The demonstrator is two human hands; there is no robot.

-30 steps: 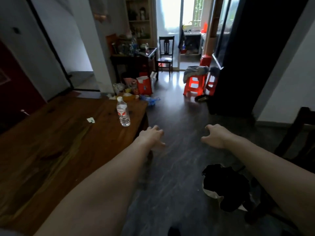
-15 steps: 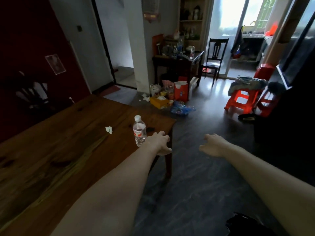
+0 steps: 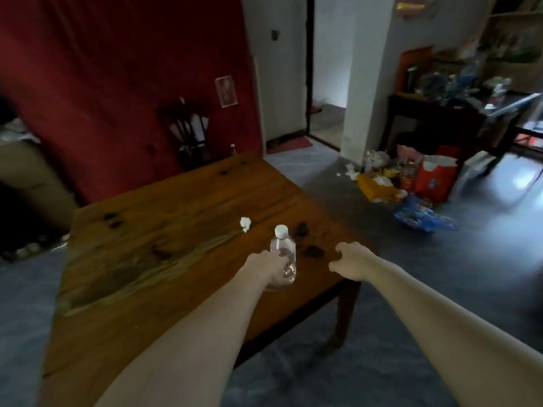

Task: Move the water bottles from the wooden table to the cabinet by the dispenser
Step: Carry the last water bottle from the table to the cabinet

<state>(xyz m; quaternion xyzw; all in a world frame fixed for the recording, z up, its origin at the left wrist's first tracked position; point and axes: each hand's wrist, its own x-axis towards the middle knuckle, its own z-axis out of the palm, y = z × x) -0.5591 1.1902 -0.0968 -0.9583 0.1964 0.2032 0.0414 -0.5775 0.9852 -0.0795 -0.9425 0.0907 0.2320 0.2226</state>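
Observation:
A clear plastic water bottle [image 3: 282,244] with a white cap stands upright near the right corner of the wooden table [image 3: 164,230]. My left hand [image 3: 269,267] wraps around the bottle's lower body, fingers curled on it. My right hand [image 3: 352,261] hovers over the table's right corner, to the right of the bottle, fingers loosely curled and holding nothing. No other bottle shows on the table.
A crumpled white tissue [image 3: 245,224] lies on the table behind the bottle. Bags, boxes and a blue wrapper [image 3: 420,215] clutter the floor at right. A dark cluttered side table [image 3: 435,113] stands at the back right, a dark chair [image 3: 191,133] by the red wall.
The view swung left toward the table. My left hand moved from beside the bottle to gripping its body. My right hand came over the table corner.

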